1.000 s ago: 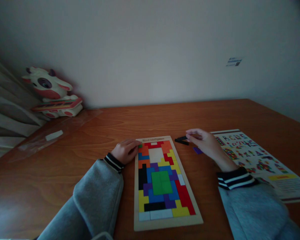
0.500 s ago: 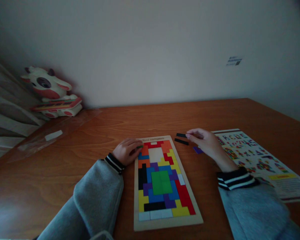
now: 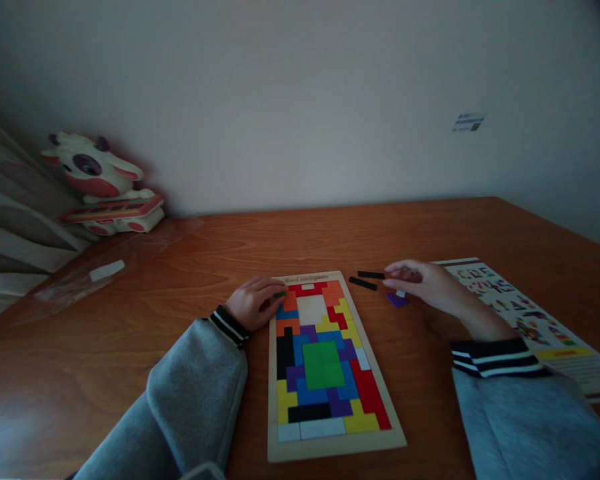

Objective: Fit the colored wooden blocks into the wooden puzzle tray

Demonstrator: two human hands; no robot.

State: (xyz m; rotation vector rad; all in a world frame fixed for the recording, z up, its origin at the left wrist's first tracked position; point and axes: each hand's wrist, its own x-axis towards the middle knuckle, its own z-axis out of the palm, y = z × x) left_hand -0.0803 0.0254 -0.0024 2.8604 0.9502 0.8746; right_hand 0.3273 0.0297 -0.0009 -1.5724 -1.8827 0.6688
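Pinch by L hand [image 3: 253, 305] on green piece [image 3: 279, 294] at top-left corner of board [image 3: 337, 445], best light & level; can't tell grip of R hand [image 3: 424, 283], nr black strips [image 3: 363, 284]: don't knock purple piece [image 3: 397, 302]

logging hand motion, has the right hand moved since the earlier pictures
Yes: the right hand has shifted a little to the right, farther from the board, which has stayed in place.

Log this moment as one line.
left hand: at board, upper left edge | right hand: beside black bars, contact unclear | purple piece: right of board
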